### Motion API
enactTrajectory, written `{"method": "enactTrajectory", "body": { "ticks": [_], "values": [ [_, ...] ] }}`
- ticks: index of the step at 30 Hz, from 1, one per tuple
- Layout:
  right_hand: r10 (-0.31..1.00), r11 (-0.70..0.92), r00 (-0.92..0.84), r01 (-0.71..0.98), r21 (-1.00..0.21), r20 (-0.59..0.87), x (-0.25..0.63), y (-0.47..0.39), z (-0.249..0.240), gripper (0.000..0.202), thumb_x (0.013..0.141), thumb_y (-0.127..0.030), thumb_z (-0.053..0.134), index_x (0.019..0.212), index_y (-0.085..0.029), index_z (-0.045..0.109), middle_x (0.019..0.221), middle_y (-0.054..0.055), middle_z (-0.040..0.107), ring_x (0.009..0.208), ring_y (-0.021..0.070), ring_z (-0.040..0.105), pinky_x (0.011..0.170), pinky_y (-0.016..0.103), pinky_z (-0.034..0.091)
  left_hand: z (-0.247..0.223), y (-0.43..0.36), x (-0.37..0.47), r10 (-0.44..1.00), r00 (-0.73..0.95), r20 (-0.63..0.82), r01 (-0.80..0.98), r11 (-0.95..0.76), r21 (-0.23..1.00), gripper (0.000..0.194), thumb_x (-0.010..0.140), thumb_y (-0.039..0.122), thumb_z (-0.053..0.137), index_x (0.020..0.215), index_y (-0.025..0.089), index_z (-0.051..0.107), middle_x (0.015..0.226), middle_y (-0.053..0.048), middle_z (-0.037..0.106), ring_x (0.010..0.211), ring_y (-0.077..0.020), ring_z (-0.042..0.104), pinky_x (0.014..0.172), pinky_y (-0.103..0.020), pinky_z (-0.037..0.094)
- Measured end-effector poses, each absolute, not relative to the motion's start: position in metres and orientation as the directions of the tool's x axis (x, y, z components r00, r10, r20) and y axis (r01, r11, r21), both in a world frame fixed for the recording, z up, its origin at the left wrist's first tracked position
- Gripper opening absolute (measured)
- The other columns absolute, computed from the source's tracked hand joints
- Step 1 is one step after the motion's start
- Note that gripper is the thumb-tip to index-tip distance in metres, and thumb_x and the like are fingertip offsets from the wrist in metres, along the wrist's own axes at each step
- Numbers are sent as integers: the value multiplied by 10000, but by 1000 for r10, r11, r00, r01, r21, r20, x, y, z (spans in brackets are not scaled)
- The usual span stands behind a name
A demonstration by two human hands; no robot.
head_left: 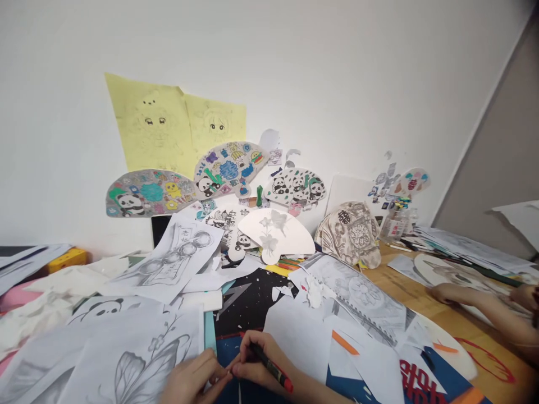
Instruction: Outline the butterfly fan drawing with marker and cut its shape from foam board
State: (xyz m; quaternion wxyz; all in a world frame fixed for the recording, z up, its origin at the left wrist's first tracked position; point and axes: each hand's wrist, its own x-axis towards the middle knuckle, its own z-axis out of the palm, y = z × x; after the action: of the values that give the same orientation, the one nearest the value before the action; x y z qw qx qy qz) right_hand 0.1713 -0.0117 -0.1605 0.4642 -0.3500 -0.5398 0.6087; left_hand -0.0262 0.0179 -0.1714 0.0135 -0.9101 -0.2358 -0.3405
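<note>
My right hand (261, 359) is at the bottom centre, its fingers closed around a black marker (269, 365) with a red end. Close beside it, my left hand (197, 377) has its fingers pinched together, nearly touching the right fingertips. Whatever lies between the fingertips is too small to make out. Under the hands is a dark blue surface (227, 345). Left of them lies a butterfly drawing (141, 365) in grey shading. White paper (295, 331) lies to the right of the hands.
Fan-shaped panels with pandas (149, 193) lean on the wall below a yellow sheet (147, 123). A spiral sketchbook (362, 292) lies right of centre. Another person's hand (450, 293) rests on a drawing at the far right. Jars (393, 224) stand behind.
</note>
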Motion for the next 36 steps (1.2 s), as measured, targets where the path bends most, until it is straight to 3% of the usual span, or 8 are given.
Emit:
{"method": "enactTrajectory", "body": {
  "ticks": [7,14,19,22,25,30,36],
  "values": [
    [899,-94,-437,-251,-964,26,169,-17,-150,497,491,-427,839,686,-155,471,682,13,644,723,137,634,724,285,460,-166,15,-24,409,666,624,437,-892,118,227,836,249,605,665,190,467,586,51,523,462,-66,506,441,-155,345],
    [899,-129,-437,-191,-973,-34,171,-14,-152,607,360,-414,876,675,-167,420,653,-8,634,601,109,595,594,232,449,-164,12,-23,382,687,618,417,-904,96,250,823,310,634,676,193,469,588,54,513,486,-76,511,461,-173,349],
    [944,3,-327,-131,-991,46,182,-5,-151,490,551,-379,817,705,-186,394,679,-33,589,529,87,544,521,217,433,-164,13,-23,467,697,545,446,-876,181,242,859,262,579,663,186,458,591,48,500,469,-61,478,450,-161,331],
    [967,156,-209,33,-987,146,195,0,-146,266,697,-283,686,745,-190,441,709,-36,552,538,94,540,515,222,430,-165,12,-23,500,717,485,444,-865,235,275,879,259,543,636,183,440,559,48,488,478,-65,474,461,-165,321],
    [962,269,-116,272,-924,246,207,2,-137,57,766,-182,550,763,-194,495,702,-38,537,574,98,535,555,222,410,-166,11,-22,503,735,455,424,-864,270,343,909,228,480,587,175,371,530,45,453,483,-62,452,476,-172,304],
    [906,397,-107,553,-733,409,221,6,-132,193,700,-17,430,740,-196,490,730,-29,571,693,113,527,652,223,370,-162,10,-22,486,748,451,405,-874,269,372,920,207,438,571,173,313,522,36,425,480,-68,420,480,-199,279],
    [858,406,-107,740,-536,502,231,13,-147,252,640,29,413,713,-196,500,763,9,573,745,144,520,664,227,363,-151,1,-21,353,871,342,283,-929,240,324,916,187,390,599,184,320,553,20,479,518,-97,438,506,-243,280]
  ]
}}
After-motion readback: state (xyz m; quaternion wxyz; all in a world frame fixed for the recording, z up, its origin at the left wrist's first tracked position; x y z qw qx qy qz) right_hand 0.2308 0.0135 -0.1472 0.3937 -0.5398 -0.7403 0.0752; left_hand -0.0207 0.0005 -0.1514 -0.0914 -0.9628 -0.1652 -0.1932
